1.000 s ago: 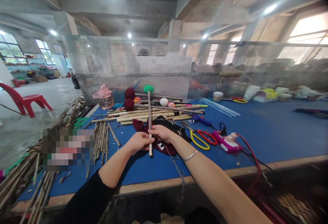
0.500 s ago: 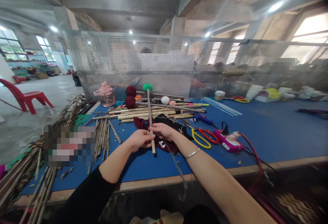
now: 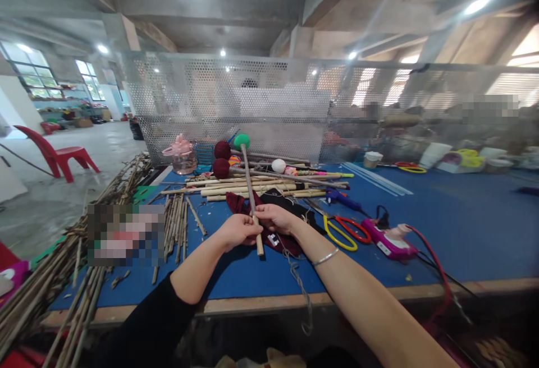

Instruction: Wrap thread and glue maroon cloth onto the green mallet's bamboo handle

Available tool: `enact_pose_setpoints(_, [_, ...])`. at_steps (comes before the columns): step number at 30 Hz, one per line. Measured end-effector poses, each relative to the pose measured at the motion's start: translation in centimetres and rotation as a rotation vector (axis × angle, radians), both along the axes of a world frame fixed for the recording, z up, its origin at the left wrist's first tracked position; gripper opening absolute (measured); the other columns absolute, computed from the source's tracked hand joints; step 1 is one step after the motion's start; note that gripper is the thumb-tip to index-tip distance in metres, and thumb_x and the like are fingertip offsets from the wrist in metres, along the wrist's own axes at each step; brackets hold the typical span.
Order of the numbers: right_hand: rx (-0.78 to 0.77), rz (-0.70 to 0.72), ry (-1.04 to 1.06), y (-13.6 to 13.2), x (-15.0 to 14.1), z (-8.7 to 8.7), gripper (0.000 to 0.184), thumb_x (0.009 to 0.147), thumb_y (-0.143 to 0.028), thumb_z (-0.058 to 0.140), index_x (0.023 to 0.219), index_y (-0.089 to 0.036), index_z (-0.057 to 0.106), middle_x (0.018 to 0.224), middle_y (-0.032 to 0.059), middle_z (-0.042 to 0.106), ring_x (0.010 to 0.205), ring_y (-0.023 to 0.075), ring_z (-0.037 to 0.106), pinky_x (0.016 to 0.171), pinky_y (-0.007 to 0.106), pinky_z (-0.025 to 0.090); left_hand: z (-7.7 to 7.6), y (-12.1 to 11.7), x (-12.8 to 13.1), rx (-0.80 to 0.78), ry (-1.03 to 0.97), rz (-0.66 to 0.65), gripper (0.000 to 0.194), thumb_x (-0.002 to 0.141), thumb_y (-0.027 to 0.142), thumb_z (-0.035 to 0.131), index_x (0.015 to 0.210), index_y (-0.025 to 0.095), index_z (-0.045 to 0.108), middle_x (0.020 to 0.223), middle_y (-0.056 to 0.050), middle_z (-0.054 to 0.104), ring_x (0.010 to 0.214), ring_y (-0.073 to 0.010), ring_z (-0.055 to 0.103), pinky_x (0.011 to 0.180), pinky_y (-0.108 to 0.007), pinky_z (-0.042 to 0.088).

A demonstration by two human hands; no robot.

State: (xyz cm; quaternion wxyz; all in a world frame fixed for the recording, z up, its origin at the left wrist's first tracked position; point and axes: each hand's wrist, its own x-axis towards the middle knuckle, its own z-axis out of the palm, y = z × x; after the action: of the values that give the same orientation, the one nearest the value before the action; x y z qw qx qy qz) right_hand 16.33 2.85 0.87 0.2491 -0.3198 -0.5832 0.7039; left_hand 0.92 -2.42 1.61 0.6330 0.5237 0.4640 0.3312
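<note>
Between my two hands is a wooden stick (image 3: 249,184) wrapped in grey for most of its length, with a green ball (image 3: 242,142) on its far end and bare wood at the near end. My left hand (image 3: 239,231) pinches it near the bare end. My right hand (image 3: 273,219) grips it just above, fingers closed around the grey wrap. Under the hands lie a dark red cloth (image 3: 290,244) and a black cloth (image 3: 290,205). A loose grey yarn (image 3: 300,281) trails from there over the table's front edge.
Scissors (image 3: 341,233) with yellow and red handles, a blue glue gun (image 3: 343,198) and a magenta power strip (image 3: 389,240) lie to the right. Wooden sticks (image 3: 252,189), dark red balls (image 3: 221,168) and a white ball (image 3: 278,166) are behind. Twigs (image 3: 174,225) lie left.
The view has turned slightly left, so everything sits further right in the picture. Both hands still hold the stick, which leans a little more to the left at its far end.
</note>
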Motion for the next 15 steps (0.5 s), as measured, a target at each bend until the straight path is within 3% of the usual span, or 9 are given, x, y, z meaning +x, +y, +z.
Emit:
enact_pose_setpoints(5, [0.042,-0.040,-0.002,0.03,-0.05,-0.25,0.031,0.067,-0.038,0.066,0.072,-0.016,0.045,0.044,-0.0104,0.038,0.032,0.0013,0.018,0.032,0.018,0.008,0.21,-0.22,-0.11,-0.100,-0.005,-0.059,0.038,0.053,0.039,0.075,0.068,0.012,0.054,0.061,-0.001,0.059,0.049,-0.0058,0.053,0.048,-0.018,0.043])
enact_pose_setpoints(11, [0.028,-0.106,0.039,-0.07,-0.29,-0.59,0.034,0.064,-0.039,0.068,0.073,-0.017,0.043,0.046,-0.0102,0.041,0.031,0.0008,0.021,0.032,0.018,0.010,-0.26,-0.26,0.38,0.001,0.003,0.012,0.042,0.048,0.042,0.077,0.062,0.011,0.053,0.053,0.001,0.055,0.046,-0.0062,0.051,0.050,-0.021,0.044])
enact_pose_setpoints(15, [0.004,-0.109,0.052,-0.49,-0.06,-0.13,0.034,0.064,-0.039,0.068,0.074,-0.017,0.044,0.046,-0.0100,0.042,0.031,0.0010,0.022,0.033,0.018,0.009,0.35,-0.54,0.11,-0.083,-0.100,-0.076,0.037,0.051,0.037,0.077,0.068,0.011,0.057,0.063,-0.001,0.060,0.056,-0.0077,0.057,0.057,-0.020,0.046])
